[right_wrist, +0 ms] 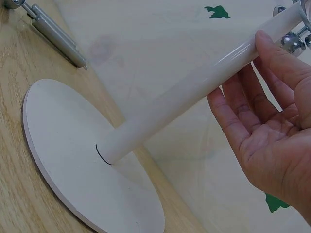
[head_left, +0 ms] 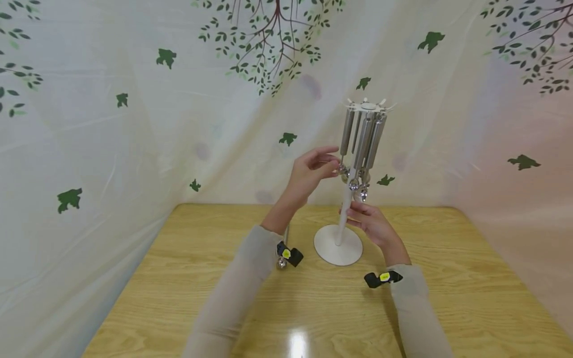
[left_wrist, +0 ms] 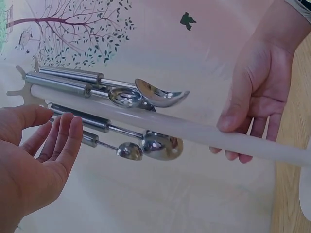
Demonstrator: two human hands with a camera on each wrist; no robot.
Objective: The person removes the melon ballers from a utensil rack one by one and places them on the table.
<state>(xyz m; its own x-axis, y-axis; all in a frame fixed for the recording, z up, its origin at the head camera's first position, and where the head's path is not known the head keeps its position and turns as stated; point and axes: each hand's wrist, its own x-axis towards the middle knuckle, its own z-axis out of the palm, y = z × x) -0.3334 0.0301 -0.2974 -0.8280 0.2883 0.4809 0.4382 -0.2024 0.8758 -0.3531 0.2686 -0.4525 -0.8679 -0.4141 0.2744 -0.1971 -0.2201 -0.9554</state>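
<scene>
A white utensil stand [head_left: 343, 219] has a round base [head_left: 329, 248] on the table. From the hooks around its top hang several metal scoops [head_left: 364, 136], with cylinder handles up and shiny bowls down; one looks like an ice cream scoop [left_wrist: 158, 93]. My right hand [head_left: 373, 223] holds the stand's pole [right_wrist: 180, 104] below the bowls, thumb on one side and fingers behind. My left hand [head_left: 309, 174] is beside the hanging scoops, fingers loosely bent and apart from the thumb. Its fingertips are close to a small scoop [left_wrist: 130, 150]; whether they touch it I cannot tell.
Another metal utensil [right_wrist: 56, 39] lies on the wooden table [head_left: 201, 278], left of the base and partly behind my left sleeve in the head view. A pale curtain [head_left: 134, 149] printed with leaves and branches hangs behind and around the table.
</scene>
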